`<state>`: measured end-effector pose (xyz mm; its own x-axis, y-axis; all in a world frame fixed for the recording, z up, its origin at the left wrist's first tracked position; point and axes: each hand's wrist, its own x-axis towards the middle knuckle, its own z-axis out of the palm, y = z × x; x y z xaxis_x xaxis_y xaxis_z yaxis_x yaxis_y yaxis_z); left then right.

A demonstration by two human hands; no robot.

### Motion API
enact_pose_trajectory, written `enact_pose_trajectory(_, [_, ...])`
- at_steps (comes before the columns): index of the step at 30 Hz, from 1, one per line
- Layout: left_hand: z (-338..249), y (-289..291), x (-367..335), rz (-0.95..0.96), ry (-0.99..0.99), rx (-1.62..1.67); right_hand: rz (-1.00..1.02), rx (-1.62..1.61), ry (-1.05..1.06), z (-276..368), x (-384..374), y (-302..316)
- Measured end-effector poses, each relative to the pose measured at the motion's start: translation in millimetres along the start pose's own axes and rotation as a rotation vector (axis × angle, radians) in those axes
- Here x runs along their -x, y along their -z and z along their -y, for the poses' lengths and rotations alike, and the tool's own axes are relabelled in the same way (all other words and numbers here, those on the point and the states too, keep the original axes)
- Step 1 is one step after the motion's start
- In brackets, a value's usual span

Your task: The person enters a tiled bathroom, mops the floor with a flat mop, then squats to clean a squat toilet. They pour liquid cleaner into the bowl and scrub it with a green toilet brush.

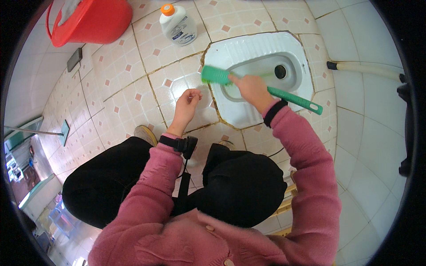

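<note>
My right hand is wrapped round a green scrubbing brush. The long handle slants down to the right, and the bristled head, slightly blurred, hangs over the left rim of a white squat toilet. Its basin has a round dark drain hole at the right end. Left of the toilet, above the tiled floor, my left hand is curled closed; nothing shows in its fingers. A strap with a small black device sits on the left wrist, and a black band on the right.
A white bottle with an orange cap stands behind the toilet's left end. Farther left are a red bucket with a grey cloth over its rim, and a floor squeegee. A pale pipe runs along the right wall.
</note>
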<state>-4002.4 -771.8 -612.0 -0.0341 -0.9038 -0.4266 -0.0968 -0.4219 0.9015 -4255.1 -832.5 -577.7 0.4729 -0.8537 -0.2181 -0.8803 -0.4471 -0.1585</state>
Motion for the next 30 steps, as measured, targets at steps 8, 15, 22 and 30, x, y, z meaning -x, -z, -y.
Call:
enact_pose_trajectory(8, [0.4,11.5,0.5,0.003,0.016,-0.062,-0.028,0.041,-0.001,-15.1,-26.2,13.6])
enact_pose_trajectory(15, [0.1,6.6,1.2,0.021,0.033,-0.048,0.019,0.001,-0.002,-15.6,1.3,3.6])
enact_pose_trajectory(22, [-4.1,7.1,2.9,0.010,0.014,-0.078,-0.030,-0.009,-0.009,-10.4,-20.2,0.5])
enact_pose_trajectory(30, [6.3,4.6,2.9,0.022,0.057,-0.042,0.020,0.025,0.004,-17.9,12.1,3.5])
